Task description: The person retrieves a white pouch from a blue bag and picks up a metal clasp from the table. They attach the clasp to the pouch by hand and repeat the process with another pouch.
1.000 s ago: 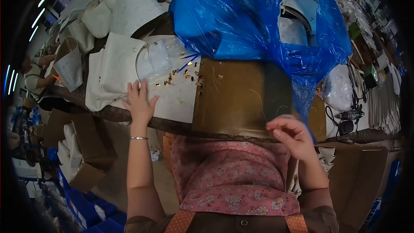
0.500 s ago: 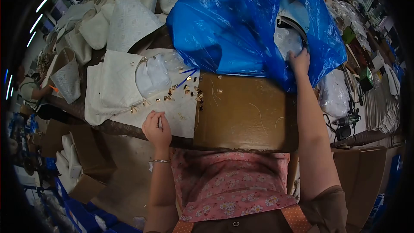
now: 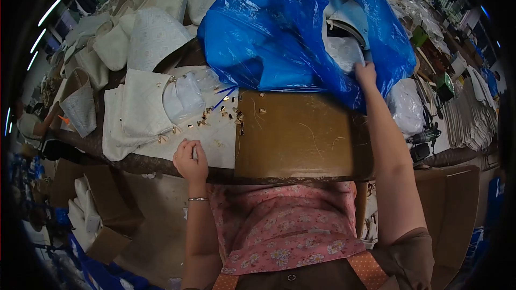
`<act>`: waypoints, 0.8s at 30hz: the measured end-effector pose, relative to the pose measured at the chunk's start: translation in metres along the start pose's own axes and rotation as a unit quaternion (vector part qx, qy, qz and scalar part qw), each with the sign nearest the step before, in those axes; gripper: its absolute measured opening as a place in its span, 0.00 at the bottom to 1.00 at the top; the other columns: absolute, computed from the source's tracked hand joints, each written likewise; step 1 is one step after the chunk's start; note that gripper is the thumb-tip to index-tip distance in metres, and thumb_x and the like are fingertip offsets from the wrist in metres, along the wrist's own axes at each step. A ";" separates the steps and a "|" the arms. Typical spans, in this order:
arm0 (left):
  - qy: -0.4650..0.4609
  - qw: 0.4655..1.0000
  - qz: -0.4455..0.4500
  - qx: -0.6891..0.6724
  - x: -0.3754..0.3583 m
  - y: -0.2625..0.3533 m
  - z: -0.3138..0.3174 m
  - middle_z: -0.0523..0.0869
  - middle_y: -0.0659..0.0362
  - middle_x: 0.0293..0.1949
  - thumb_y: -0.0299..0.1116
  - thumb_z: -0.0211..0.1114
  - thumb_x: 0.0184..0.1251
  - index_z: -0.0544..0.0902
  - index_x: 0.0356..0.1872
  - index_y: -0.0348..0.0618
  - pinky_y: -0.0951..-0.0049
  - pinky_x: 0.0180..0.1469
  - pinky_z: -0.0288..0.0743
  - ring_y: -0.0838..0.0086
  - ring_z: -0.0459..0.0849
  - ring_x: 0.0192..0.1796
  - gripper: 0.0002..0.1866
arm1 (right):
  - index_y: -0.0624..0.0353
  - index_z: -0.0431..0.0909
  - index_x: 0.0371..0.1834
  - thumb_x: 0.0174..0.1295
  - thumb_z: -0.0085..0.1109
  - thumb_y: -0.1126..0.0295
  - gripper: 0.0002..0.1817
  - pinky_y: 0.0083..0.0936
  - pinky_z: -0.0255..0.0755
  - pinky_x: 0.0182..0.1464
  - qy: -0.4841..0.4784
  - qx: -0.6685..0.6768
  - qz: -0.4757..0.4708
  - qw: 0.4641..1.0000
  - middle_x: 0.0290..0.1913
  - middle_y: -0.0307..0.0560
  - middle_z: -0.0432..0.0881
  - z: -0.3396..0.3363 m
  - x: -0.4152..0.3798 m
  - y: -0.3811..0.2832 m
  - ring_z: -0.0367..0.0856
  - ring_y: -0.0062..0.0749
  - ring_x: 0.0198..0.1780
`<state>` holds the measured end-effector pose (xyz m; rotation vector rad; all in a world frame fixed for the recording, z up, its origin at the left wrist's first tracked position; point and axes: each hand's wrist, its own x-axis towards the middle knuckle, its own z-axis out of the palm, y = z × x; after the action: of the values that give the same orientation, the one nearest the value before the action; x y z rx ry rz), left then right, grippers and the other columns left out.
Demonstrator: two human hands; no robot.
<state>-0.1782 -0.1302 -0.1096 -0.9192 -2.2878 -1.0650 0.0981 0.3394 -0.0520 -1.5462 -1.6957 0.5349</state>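
My right hand (image 3: 366,75) is in the mouth of a large blue plastic bag (image 3: 258,32), its fingers curled at the edge of a pale, plastic-wrapped piece (image 3: 345,53). What the fingertips grip is hidden. Behind that piece, a pale curved panel (image 3: 349,21) with a dark edge shows inside the bag. My left hand (image 3: 191,160) hovers at the table's front edge with curled fingers; whatever they may hold cannot be made out. Near it lie small gold metal fittings (image 3: 204,120), a clear plastic bag (image 3: 185,96) and stacked off-white panels (image 3: 142,104).
A brown board (image 3: 301,139) lies before me. Off-white bags (image 3: 156,35) crowd the back left. On the right are a power drill (image 3: 424,136), a plastic-wrapped bundle (image 3: 406,107) and stacked strips (image 3: 467,113). Another person (image 3: 32,126) is at far left. Cardboard boxes (image 3: 115,198) stand below.
My view has shifted slightly. The contents at the blue bag's mouth have moved: more of the pale curved panel shows, and the dark strip near my right hand is less visible. My left hand's fingers have loosened slightly.
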 end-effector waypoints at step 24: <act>-0.289 0.811 -0.018 -0.509 0.008 0.203 -0.027 0.55 0.49 0.69 0.31 0.63 0.57 0.40 0.72 0.34 0.64 0.70 0.50 0.63 0.57 0.69 0.48 | 0.57 0.65 0.60 0.69 0.51 0.65 0.18 0.29 0.80 0.47 -0.548 0.404 0.213 0.700 0.52 0.46 0.75 -0.131 -0.334 -0.010 0.78 0.32 0.51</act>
<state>-0.0334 -0.0510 0.0110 -1.7898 -2.0331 -2.3887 0.1820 -0.0091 -0.0486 -0.8751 -1.3615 2.4471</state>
